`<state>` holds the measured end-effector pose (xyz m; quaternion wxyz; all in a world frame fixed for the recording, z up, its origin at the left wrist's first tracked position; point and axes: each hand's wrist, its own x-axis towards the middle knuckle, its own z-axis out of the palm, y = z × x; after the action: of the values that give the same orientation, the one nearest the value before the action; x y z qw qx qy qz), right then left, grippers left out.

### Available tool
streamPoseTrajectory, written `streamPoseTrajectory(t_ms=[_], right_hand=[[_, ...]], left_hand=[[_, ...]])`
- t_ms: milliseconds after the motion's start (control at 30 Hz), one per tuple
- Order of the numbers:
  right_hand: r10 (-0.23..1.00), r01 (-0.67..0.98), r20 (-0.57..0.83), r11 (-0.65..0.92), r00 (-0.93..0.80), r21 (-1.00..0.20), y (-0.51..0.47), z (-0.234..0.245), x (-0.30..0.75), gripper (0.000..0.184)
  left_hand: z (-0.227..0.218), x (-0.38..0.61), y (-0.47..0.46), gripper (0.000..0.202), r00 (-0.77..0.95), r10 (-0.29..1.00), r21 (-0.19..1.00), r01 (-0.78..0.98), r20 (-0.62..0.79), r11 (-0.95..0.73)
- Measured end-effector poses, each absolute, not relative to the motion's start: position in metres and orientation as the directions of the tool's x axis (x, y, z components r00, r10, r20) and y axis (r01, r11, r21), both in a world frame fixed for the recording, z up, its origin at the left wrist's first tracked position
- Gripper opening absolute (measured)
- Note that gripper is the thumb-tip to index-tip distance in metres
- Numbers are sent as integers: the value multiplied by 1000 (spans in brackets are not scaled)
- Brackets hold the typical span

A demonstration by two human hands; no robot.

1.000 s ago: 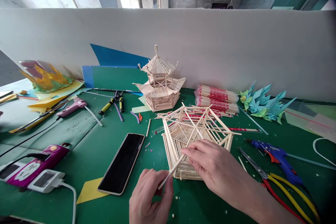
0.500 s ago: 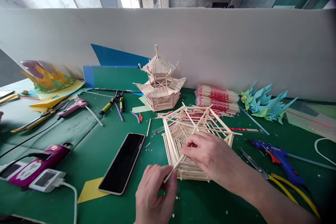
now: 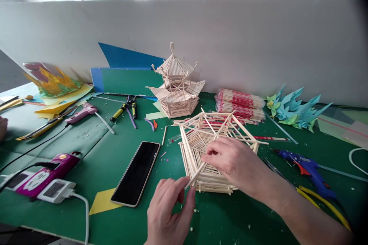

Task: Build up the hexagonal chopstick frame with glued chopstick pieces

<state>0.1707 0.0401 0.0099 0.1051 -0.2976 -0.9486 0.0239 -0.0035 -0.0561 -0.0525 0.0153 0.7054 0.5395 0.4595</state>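
Observation:
A thin wooden stick (image 3: 198, 175) slants between my two hands, in front of an open frame of wooden sticks (image 3: 186, 149). My right hand (image 3: 230, 159) pinches its upper end over the frame's near side and hides part of that side. The lower end lies between the thumb and forefinger of my left hand (image 3: 171, 212), just short of the frame. Behind stands a finished-looking pagoda model (image 3: 179, 84) of the same sticks, with two tiers of roof.
A phone (image 3: 136, 174) and a purple power strip (image 3: 47, 176) lie left. Right are a blue glue gun (image 3: 306, 168) and yellow-handled scissors (image 3: 312, 199). Bagged sticks (image 3: 240, 103), paper leaves (image 3: 297, 109), pliers (image 3: 125, 109) and a pink glue gun (image 3: 82, 115) lie farther back. Another person's hand (image 3: 2, 127) shows at left.
The view has shifted slightly. Both hands keep the stick in nearly the same pose, its lower end now showing less beyond my left fingertips. The other person's hand shows more at the left edge.

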Motion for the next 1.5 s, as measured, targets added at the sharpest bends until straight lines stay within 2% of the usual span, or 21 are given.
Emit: streamPoseTrajectory(t_ms=[300,533,833,1000,1167,1333,1500], right_hand=[[580,562,184,815,-794,-143,38,8,172,23],[566,521,215,821,-796,-233,34,10,171,19],[549,491,247,831,-798,-262,34,7,172,20],[543,478,252,834,-801,-277,34,8,170,20],[529,473,257,845,-809,-250,35,8,170,21],[532,475,254,842,-808,-255,35,7,171,21],[532,452,258,836,-806,-311,36,5,172,22]], left_hand=[[-50,-1,-57,18,-24,769,535,733,639,-421],[-54,-5,-64,21,-90,768,609,671,634,-423],[-52,-4,-72,14,-198,772,676,641,604,-364],[-54,-5,-71,16,-152,793,659,658,590,-365],[-54,-3,-63,29,-77,769,589,692,635,-417],[-53,1,-57,22,-66,789,595,696,611,-403],[-51,3,-56,15,-80,792,602,696,605,-390]])
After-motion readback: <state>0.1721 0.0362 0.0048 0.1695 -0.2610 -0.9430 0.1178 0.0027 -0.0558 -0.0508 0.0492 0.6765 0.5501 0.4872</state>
